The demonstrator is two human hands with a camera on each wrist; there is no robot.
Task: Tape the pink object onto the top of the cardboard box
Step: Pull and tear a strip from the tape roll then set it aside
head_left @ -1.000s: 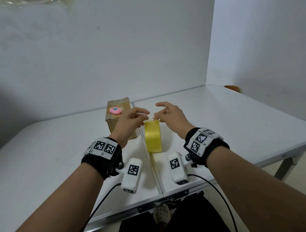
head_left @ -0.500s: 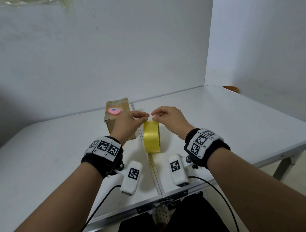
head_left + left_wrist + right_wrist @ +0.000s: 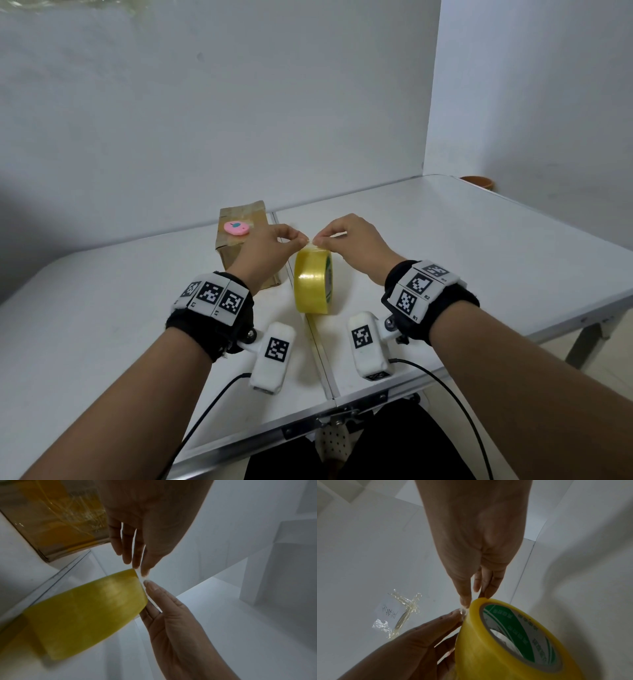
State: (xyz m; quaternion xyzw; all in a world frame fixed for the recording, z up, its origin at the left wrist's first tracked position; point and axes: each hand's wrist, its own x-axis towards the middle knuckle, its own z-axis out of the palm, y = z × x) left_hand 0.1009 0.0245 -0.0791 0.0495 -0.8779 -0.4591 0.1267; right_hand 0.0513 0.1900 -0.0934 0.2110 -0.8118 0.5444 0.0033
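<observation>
A: Step in hand?

B: Freeing the tape end. Yellow tape roll [image 3: 313, 282] standing on edge at centre frame, on the seam of the white table [image 3: 479, 246]. Left hand [image 3: 265, 251] and right hand [image 3: 356, 245] meeting at the roll's top, thumb and forefinger of each pinching the thin clear tape end [image 3: 142, 576] just lifted off the roll. Other fingers loosely curled, not spread.

A: And the task's things?

B: Pink object [image 3: 235, 228] lying on top of the cardboard box [image 3: 245, 260], left of centre and just behind the left hand. Box top already showing glossy tape strips; whether any crosses the pink piece, cannot tell.

A: Anything else about?

B: Crumpled clear tape scrap [image 3: 402, 614] at left of the right wrist view, on the table beside some handwriting.

A: Next move?

B: Probably peeling out a length: one hand steadying the roll, the other drawing the end away, then carrying it up-left over the box. Calls for a firm pinch and steady tension, or risks the strip folding onto itself.
</observation>
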